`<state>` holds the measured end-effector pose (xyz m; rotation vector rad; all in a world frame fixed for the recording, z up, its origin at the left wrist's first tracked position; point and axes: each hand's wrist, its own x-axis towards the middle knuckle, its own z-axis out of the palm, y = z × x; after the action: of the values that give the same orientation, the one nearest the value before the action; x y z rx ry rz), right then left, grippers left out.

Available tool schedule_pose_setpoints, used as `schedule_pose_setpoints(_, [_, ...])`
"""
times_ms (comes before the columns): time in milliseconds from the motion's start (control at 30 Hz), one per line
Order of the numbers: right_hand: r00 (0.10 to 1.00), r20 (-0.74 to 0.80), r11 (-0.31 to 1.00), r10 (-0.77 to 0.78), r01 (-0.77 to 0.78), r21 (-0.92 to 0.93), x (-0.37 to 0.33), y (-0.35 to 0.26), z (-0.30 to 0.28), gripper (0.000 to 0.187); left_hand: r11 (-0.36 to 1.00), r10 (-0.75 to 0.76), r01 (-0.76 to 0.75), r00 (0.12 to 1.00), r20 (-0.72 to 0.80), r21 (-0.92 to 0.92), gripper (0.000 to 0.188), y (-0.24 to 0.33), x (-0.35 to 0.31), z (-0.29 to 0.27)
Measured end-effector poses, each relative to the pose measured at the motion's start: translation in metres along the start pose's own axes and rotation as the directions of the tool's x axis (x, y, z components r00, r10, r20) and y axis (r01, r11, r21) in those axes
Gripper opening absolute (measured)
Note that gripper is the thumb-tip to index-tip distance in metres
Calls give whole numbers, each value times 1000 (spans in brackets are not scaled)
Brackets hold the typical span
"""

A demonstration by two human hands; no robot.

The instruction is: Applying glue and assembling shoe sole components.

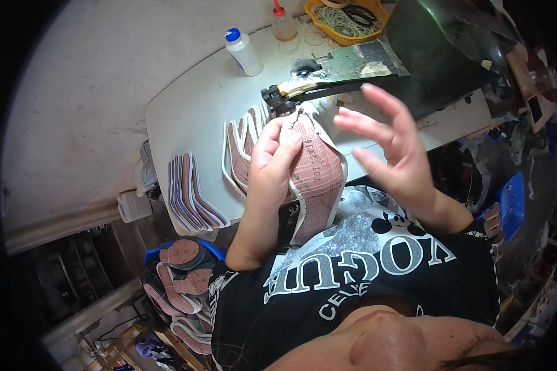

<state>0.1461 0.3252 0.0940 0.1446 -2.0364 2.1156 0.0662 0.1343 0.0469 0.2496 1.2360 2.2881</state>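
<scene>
My left hand (273, 154) pinches a shoe insole (319, 167) near its far end, thumb on top. The insole has pinkish checked fabric, a pale edging and dark markings, and its near end hangs down toward my shirt. To the right of it, my right hand (393, 151) is raised with the fingers spread, holding nothing. Just beyond the insole's far end is the dark head (280, 101) of a sewing machine; whether the two touch I cannot tell. Partly behind my left hand stands a row of similar insoles (234, 154) with pale edging.
The machine's green body (445, 49) fills the back right of the white table (198, 105). Bluish-edged insoles (192, 195) lie at the left. A white bottle (246, 55), a red-tipped bottle (283, 25) and a yellow basket (340, 34) stand behind. More insoles (182, 272) fill a blue container.
</scene>
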Motion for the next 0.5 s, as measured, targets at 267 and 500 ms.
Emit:
schedule_pose_setpoints(267, [991,116,940,-64,99,-327,-4,9,-9,59,996,-10,8,1000,26,88,31,0,-2,18])
schedule_pose_setpoints(500, [939,291,466,-182,343,-816,-5,3,-2,54,958,41,-47,999,28,284,30,0,-2,32])
